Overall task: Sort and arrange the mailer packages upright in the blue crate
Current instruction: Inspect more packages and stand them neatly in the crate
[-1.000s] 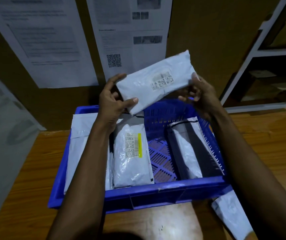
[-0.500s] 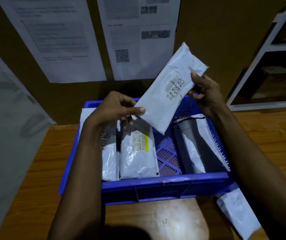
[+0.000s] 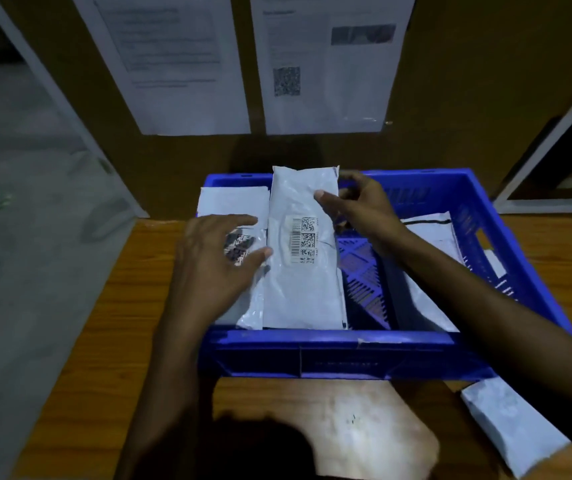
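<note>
Wooden table (image 3: 122, 341), blue crate (image 3: 347, 355) on it, white mailer (image 3: 302, 289) in the crate's left half, label facing me, my right hand (image 3: 360, 206) pinched its top corner, my left hand (image 3: 215, 258) was spread flat, thumb touching its side.

Free gap mid crate (image 3: 347, 358) btw mailers (image 3: 302, 282)

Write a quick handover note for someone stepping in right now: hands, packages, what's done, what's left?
Left hand: open, fingers spread on the left mailers in the blue crate.
Right hand: pinches the top edge of the barcoded mailer, which rests in the crate against those.
Done: left mailers placed; right-side mailer leans near the crate's right wall.
Left: release the barcoded mailer, then probably fetch the loose mailer on the table by the crate's near right corner.
</note>
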`<state>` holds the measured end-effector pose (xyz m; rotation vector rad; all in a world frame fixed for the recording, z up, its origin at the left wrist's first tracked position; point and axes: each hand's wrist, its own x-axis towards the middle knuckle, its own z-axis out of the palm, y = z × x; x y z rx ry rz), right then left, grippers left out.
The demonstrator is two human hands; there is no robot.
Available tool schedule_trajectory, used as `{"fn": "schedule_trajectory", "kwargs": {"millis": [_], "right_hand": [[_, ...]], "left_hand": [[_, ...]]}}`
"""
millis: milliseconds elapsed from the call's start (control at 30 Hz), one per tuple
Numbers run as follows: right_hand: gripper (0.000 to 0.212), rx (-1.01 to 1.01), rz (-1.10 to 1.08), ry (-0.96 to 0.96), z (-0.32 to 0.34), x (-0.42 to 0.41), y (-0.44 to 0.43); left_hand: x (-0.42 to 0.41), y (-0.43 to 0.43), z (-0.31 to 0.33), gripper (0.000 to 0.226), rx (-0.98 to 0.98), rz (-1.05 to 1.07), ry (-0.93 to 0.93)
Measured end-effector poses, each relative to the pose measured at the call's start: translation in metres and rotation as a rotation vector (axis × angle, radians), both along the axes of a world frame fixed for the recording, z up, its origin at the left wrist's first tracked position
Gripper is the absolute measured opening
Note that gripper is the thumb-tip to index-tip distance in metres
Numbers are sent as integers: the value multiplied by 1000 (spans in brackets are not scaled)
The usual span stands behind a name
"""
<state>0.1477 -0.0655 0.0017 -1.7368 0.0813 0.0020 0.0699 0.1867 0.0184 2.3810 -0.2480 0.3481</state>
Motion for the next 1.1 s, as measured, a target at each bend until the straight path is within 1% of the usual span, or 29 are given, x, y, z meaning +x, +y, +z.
{"fn": "schedule_trajectory", "kwargs": {"millis": [100, 133, 200, 267, 300, 367, 433, 533, 700, 800, 867, 933, 967, 1033, 1100], "right_hand": [[98, -330, -9, -128, -6, -7, 1], [106, -374, 23, -149, -7, -11, 1], [113, -388, 128, -140, -7, -20, 3], [119, -396, 232, -67, -12, -26, 5], [122, -372, 273, -12, -16, -27, 7], [128, -259, 333, 84, -19, -26, 9], [130, -148, 384, 135, -22, -22, 9], [124, -92, 441, 161, -25, -21, 9], [120, -156, 514, 151, -32, -22, 12], [126, -169, 638, 191, -30, -18, 0], [137, -210, 698, 216, -29, -17, -7], [144, -286, 674, 188, -33, -19, -8], [145, -266, 662, 192, -35, -19, -5], [143, -152, 652, 225, -42, -20, 1], [141, -112, 644, 237, -48, -20, 6]], "left_hand": [[-5, -12, -14, 55, 146, -24, -5], [-6, -15, -17, 56, 176, -9, 11], [-7, -20, -24, 56, 212, 14, 28], [-7, -23, -28, 57, 242, 30, 38], [-7, -25, -29, 58, 251, 41, 48], [-8, -26, -29, 59, 246, 69, 67], [-9, -26, -30, 56, 215, 75, 66], [-14, -26, -31, 51, 195, 76, 53], [-16, -26, -34, 54, 232, 101, 69], [-17, -24, -36, 48, 258, 122, 86], [-18, -24, -36, 46, 260, 139, 84], [-18, -25, -36, 46, 248, 146, 78], [-18, -26, -37, 45, 235, 145, 70], [-17, -25, -37, 41, 195, 139, 51], [-15, -23, -37, 42, 130, 128, 40]]}}
